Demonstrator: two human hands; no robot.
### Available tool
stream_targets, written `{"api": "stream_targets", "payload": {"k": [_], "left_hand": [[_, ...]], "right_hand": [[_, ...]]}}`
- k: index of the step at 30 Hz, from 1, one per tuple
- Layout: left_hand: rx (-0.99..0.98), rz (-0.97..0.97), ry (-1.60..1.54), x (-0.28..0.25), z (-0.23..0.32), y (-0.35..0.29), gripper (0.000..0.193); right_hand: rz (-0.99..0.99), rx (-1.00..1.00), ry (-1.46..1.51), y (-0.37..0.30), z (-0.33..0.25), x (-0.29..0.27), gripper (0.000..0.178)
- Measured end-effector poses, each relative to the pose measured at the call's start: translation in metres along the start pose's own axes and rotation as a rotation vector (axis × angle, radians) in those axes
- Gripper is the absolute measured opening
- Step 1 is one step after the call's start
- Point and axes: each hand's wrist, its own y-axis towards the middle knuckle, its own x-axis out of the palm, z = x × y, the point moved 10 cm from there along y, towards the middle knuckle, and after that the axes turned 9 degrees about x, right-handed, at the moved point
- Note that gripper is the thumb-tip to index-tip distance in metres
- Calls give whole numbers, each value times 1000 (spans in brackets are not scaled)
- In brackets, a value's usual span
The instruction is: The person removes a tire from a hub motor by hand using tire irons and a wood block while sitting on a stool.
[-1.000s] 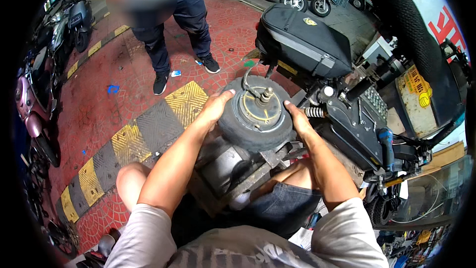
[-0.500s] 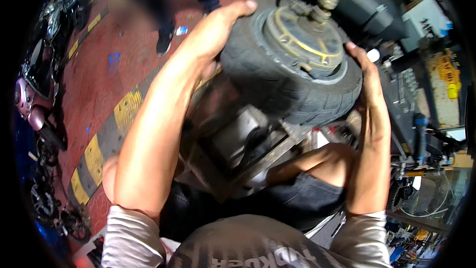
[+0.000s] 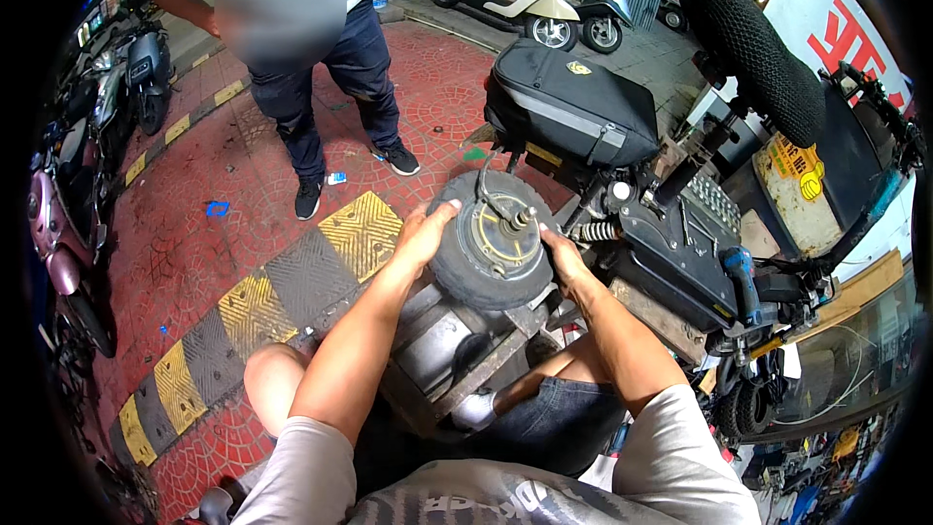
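At the right stands a black two-wheeler (image 3: 671, 267). Below the person's arms there is a metal frame (image 3: 486, 366). Over it is the wheel (image 3: 501, 243); whether they touch, I cannot tell. The left hand (image 3: 424, 236) and the right hand (image 3: 567, 261) hold it from opposite sides, the fingers partly hidden. An axle (image 3: 525, 218) sticks up from its middle.

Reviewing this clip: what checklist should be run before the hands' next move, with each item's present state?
1. Left hand on the round, black rubber-tyred wheel: ok, at its left side.
2. Right hand on the wheel: ok, at its right side.
3. Silvery metal axle free of both hands: ok.
4. Thin dark curved cable free of both hands: ok.
5. Wheel resting on the grimy angular metal frame: cannot tell, underside hidden.
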Motion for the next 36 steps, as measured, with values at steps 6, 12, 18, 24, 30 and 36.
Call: {"api": "stream_targets", "payload": {"k": [6, 12, 18, 24, 30, 36], "left_hand": [[-154, -39, -168, -13, -26, 5, 64], [-166, -141, -164, -2, -40, 1, 60], [-342, -88, -190, -7, -63, -7, 63], [-226, -8, -159, -15, -62, 6, 69], [-61, -136, -150, -3, -21, 13, 57], [-94, -100, -184, -11, -80, 10, 58]], "right_hand": [[223, -136, -242, -50, -47, -2, 68], [130, -166, -102, -50, -47, -7, 58], [137, -57, -215, -29, -48, 7, 69], [216, -156, -294, -1, -42, -13, 81], [23, -122, 89, -58, -53, 4, 50], [102, -154, -225, 8, -4, -15, 68]]}}
